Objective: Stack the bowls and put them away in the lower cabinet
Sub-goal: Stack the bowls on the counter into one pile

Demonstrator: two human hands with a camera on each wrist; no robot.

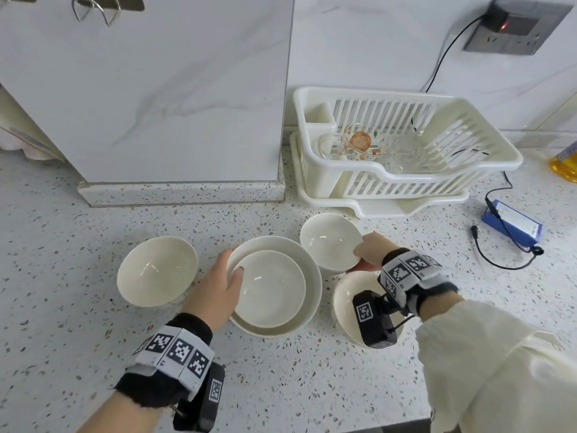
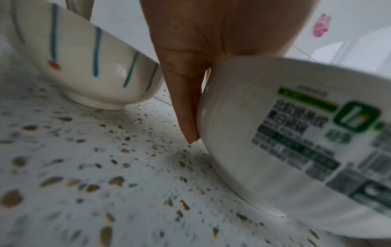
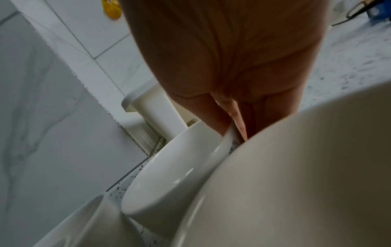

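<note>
One pair was nested; your left hand (image 1: 218,285) gripped it, your right hand (image 1: 370,250) pinched another bowl (image 1: 327,242), cabinet step pending.

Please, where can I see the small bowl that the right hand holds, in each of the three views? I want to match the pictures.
Head: the small bowl is right of centre, just in front of the dish rack; the right hand pinches its rim.
Left wrist: not in it.
Right wrist: lower centre, its inside facing the camera, below the hand.
Shared landmark: the speckled countertop, seen in all three views.
</note>
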